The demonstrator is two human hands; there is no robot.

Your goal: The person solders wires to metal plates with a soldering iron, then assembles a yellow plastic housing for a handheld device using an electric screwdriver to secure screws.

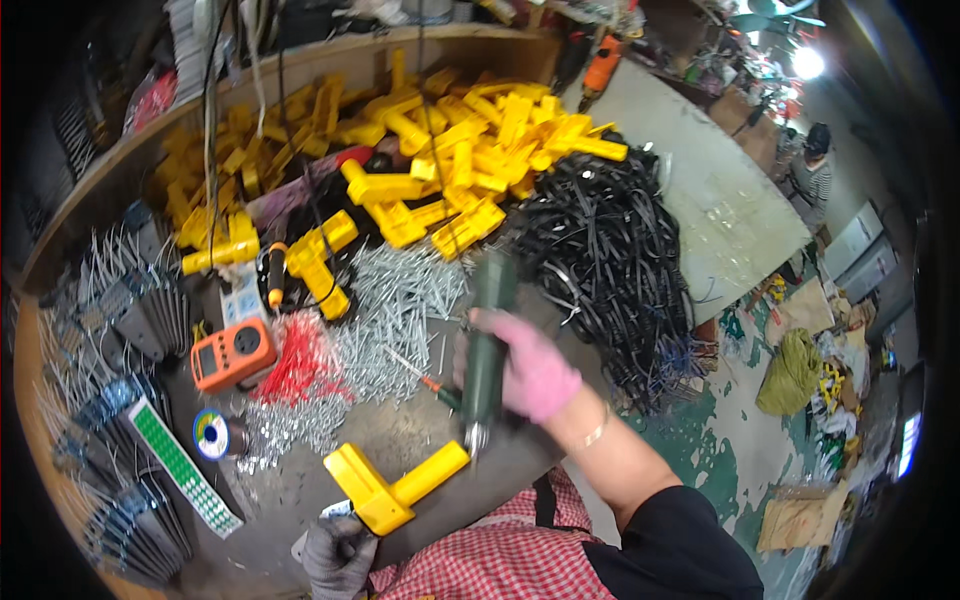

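My right hand (530, 370), in a pink glove, grips a dark green power screwdriver (487, 335) held nearly upright, its tip pointing down. The tip touches the end of a yellow plastic T-shaped part (392, 487). My left hand (340, 550), in a grey glove, holds that yellow part from below at the table's near edge. Behind the tool lies a heap of silver screws (395, 300).
A big pile of yellow plastic parts (450, 150) fills the back of the bench. Black straps (600, 260) heap at the right. An orange multimeter (232, 352), red wires (300, 365), a solder spool (212, 435) and a green strip (180, 465) lie left. Another person (810, 175) stands far right.
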